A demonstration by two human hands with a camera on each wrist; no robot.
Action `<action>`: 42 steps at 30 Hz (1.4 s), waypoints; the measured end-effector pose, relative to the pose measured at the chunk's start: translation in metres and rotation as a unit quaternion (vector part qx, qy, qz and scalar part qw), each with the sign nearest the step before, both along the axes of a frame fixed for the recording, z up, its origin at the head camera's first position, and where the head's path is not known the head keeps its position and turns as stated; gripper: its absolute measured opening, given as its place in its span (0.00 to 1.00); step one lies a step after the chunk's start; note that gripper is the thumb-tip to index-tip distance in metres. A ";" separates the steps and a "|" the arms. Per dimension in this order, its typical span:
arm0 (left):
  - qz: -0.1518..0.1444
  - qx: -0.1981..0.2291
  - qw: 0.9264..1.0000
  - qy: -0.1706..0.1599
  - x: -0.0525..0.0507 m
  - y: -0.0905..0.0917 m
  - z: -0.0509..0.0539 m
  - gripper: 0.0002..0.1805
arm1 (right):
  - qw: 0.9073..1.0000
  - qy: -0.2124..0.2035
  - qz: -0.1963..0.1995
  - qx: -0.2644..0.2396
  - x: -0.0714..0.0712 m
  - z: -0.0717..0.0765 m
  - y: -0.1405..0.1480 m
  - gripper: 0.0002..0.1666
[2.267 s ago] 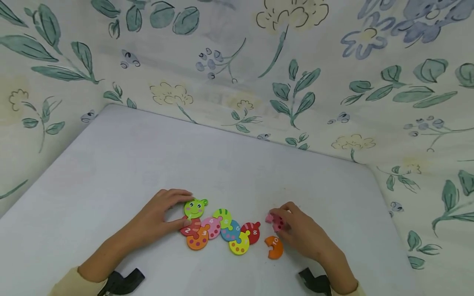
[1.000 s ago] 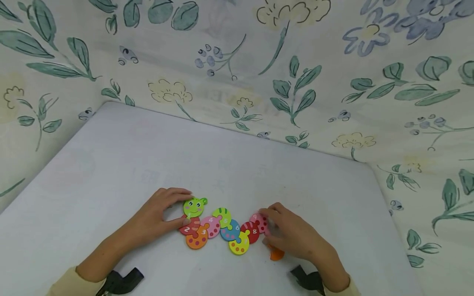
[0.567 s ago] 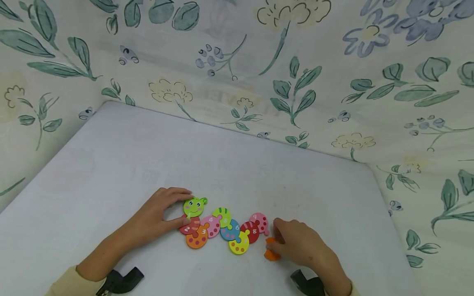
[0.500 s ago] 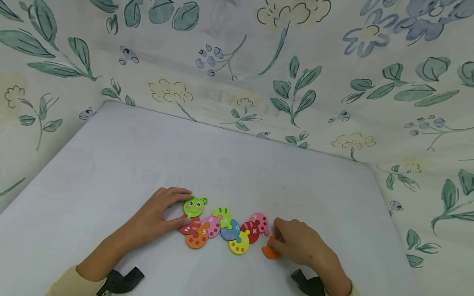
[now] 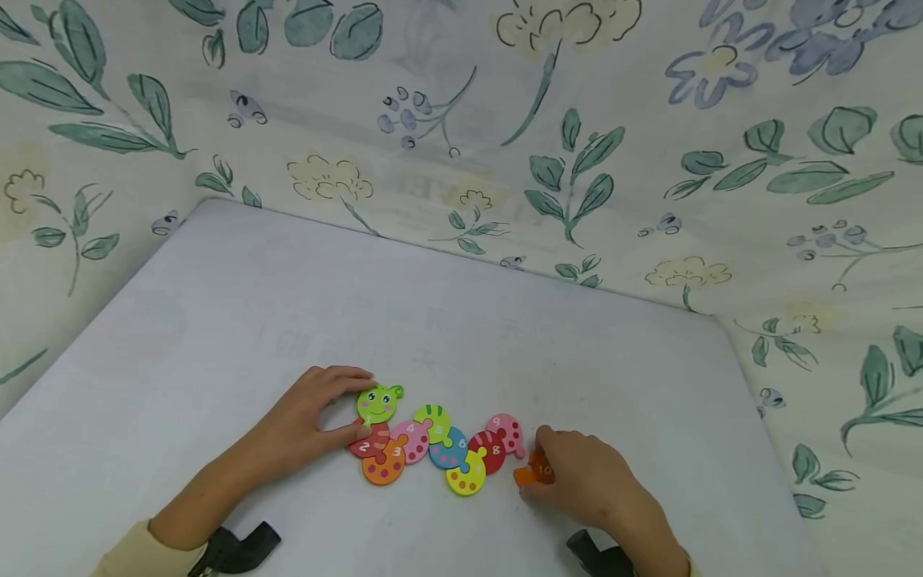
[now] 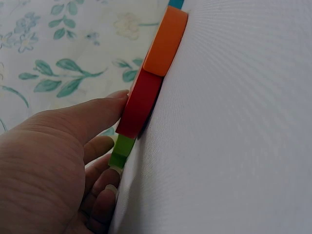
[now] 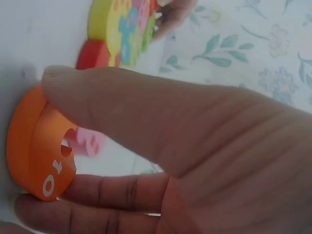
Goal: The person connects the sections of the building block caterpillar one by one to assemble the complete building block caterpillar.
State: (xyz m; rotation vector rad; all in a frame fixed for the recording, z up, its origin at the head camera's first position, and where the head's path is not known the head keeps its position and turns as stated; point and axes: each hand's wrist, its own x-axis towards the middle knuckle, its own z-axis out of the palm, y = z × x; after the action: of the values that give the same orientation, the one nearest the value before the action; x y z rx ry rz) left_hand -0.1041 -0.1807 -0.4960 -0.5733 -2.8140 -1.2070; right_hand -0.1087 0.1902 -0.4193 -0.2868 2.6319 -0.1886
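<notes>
A flat caterpillar puzzle of numbered, coloured pieces lies on the white table in a zigzag. My left hand holds its left end, thumb on the red piece 2, other fingers by the green smiling head. At the right end, the pink piece 9 joins the red piece 8. Just right of it, my right hand pinches the loose orange piece 10 between thumb and fingers. In the right wrist view this piece is tilted, with its notch and number showing.
The white tabletop stretches behind the puzzle to a wall covering with a floral print. Black straps or mounts sit at both wrists, near the sleeve cuffs.
My right hand has placed pink piece 9 against red piece 8 and let it go. It has then taken hold of orange piece 10 and turned it. My left hand stays put.
</notes>
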 end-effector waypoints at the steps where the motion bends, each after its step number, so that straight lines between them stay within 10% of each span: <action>1: 0.001 0.000 1.000 -0.001 0.000 0.000 0.000 0.33 | 1.000 0.009 0.001 -0.001 0.000 0.001 0.001 0.29; 18: 0.006 -0.004 1.000 -0.003 0.003 0.001 0.003 0.33 | 0.994 0.093 0.040 -0.032 0.004 0.003 -0.004 0.29; 42: 0.003 -0.007 1.000 -0.001 0.002 -0.002 0.001 0.34 | 0.986 0.139 0.064 0.067 0.014 -0.007 -0.019 0.29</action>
State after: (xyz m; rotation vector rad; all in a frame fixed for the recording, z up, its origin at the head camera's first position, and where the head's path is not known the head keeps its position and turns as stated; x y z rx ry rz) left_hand -0.1017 -0.1828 -0.4953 -0.5649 -2.8255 -1.1887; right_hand -0.0948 0.1713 -0.4263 -0.4626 2.8717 0.0782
